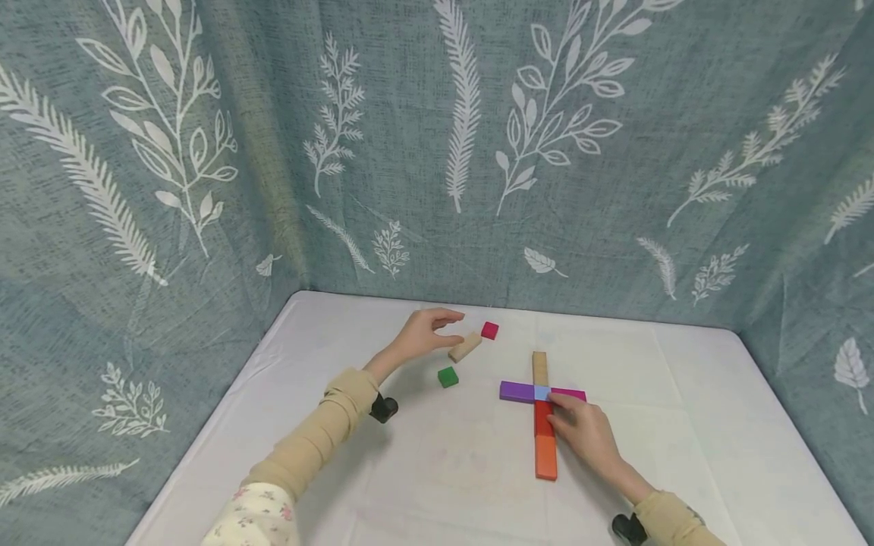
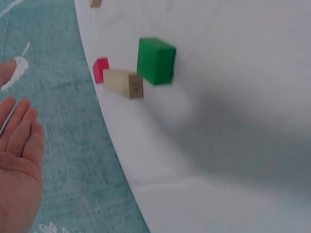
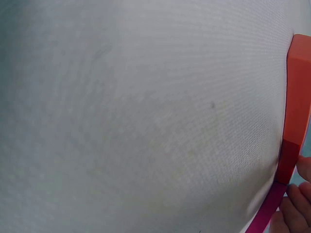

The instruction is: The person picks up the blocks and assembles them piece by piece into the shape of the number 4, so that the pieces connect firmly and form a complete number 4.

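In the head view my left hand [image 1: 425, 334] hangs near a natural wood block [image 1: 466, 347], thumb and fingers spread apart and holding nothing. Near that block lie a small crimson cube [image 1: 489, 331] and a green block [image 1: 448, 377]. My right hand [image 1: 589, 432] is at a cross of blocks, its thumb by the red block [image 1: 543, 418] and its fingertips by the light blue block [image 1: 542, 393] and magenta block [image 1: 576, 394]. An orange block [image 1: 545, 458] forms the near end, a purple block [image 1: 517, 391] the left arm, and wood [image 1: 540, 368] the far arm.
A white cloth [image 1: 423, 470] covers the table. Behind it and at both sides hangs a blue-green curtain [image 1: 410, 152] with white leaf prints. A dark wrist camera [image 1: 384, 409] sits under the left sleeve, another [image 1: 628, 529] by the right.
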A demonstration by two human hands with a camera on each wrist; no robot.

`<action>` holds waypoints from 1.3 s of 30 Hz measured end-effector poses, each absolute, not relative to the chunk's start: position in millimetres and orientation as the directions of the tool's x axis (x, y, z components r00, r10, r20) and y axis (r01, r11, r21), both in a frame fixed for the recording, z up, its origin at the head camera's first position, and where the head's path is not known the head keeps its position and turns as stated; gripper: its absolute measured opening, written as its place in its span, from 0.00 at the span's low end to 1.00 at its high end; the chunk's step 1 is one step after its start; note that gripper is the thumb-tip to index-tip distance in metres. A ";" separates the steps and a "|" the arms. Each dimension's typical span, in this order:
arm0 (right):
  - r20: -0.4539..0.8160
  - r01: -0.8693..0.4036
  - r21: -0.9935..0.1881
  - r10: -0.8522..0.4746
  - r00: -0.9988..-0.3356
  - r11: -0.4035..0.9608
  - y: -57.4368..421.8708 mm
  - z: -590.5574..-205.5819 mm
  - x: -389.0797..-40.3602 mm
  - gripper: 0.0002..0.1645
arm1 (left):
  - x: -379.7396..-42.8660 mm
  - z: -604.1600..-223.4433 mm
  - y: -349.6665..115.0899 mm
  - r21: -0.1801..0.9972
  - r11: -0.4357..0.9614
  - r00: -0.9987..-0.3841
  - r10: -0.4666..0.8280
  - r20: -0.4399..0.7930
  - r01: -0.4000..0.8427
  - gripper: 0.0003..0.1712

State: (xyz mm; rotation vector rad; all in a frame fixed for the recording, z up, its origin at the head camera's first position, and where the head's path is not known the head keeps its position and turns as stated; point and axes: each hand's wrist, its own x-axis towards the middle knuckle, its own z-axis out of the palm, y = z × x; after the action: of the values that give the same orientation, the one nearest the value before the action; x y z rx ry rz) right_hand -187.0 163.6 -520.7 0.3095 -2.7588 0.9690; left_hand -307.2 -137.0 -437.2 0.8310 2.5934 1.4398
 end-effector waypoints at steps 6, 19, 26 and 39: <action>0.246 -0.255 -0.590 -0.130 -0.960 0.766 164.5 -522.5 -187.9 0.25 | -313.5 -434.7 -149.4 0.806 0.427 -0.859 0.477 0.184 0.410 0.25; 0.269 -0.268 -0.591 -0.127 -0.955 0.761 165.4 -522.6 -188.8 0.24 | -302.7 -461.7 -158.4 0.829 0.457 -0.824 0.567 0.010 0.324 0.24; 0.266 -0.267 -0.592 -0.127 -0.955 0.760 164.9 -522.3 -187.9 0.24 | -301.3 -484.2 -165.3 0.852 0.405 -0.772 0.635 -0.001 0.331 0.24; 0.272 -0.265 -0.596 -0.120 -0.955 0.758 164.6 -522.8 -187.3 0.24 | -296.5 -505.6 -163.5 0.817 0.442 -0.784 0.621 0.018 0.369 0.25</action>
State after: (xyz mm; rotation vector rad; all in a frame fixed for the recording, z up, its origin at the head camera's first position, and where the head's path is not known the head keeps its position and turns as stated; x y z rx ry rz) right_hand -187.3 164.6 -522.8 0.3037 -2.7382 0.9757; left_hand -296.5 -163.5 -505.6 0.8526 2.4124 1.2612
